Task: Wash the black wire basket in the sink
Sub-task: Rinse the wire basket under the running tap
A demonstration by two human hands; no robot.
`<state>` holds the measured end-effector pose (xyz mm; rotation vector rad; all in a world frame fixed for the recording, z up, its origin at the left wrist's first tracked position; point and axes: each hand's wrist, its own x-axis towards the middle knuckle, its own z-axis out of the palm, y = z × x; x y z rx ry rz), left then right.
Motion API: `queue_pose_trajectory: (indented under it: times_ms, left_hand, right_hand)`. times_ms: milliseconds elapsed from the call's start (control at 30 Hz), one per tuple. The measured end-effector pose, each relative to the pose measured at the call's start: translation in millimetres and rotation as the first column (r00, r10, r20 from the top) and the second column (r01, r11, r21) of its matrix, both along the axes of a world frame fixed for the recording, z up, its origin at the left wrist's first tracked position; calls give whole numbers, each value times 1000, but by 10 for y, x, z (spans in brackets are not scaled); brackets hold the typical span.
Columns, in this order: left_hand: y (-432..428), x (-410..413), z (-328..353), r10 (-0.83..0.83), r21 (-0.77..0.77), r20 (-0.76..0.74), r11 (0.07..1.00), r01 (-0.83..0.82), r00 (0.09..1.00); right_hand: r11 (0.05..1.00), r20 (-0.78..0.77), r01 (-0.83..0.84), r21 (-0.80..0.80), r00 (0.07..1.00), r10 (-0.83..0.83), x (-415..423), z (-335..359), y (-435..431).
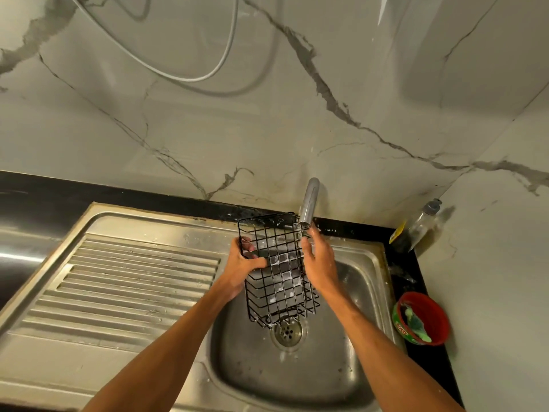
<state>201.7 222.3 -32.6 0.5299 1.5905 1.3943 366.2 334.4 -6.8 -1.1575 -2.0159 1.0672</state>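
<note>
The black wire basket (277, 270) hangs tilted over the steel sink bowl (350, 295), its upper end under the chrome tap spout (309, 203). Soap film fills some of its grid squares. My left hand (242, 264) grips the basket's left rim, fingers curled through the wires. Along the basket's right side lies my right hand (319, 260), fingers stretched up towards the spout's mouth and wet. The basket's lower end hovers just above the drain (287, 331).
A ribbed steel draining board (127, 292) lies left of the bowl. On the black counter at right stand a red tub (421, 318) with a green scrub pad and a clear bottle (416, 227). Marble wall tiles rise behind, with a white hose (190, 78).
</note>
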Motion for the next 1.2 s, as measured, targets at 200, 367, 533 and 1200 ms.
queue_pose_trajectory:
  times_ms: [200,367,533,1200]
  left_hand:
    - [-7,32,20,-17,-61,237,998,32,971]
    - [50,113,55,-9,-120,213,992,35,977]
    - [131,105,132,27,-160,220,987,9,975]
    - [122,243,260,113,-126,210,988,-88,971]
  right_hand:
    - [980,232,-116,-159,961,151,31,-78,-58]
    - [914,489,-301,272,861,137,93,-204,-179]
    - [850,531,-363,381,839,120,-8,-136,-114]
    - [877,475,-354,326,863,172,225,-78,-250]
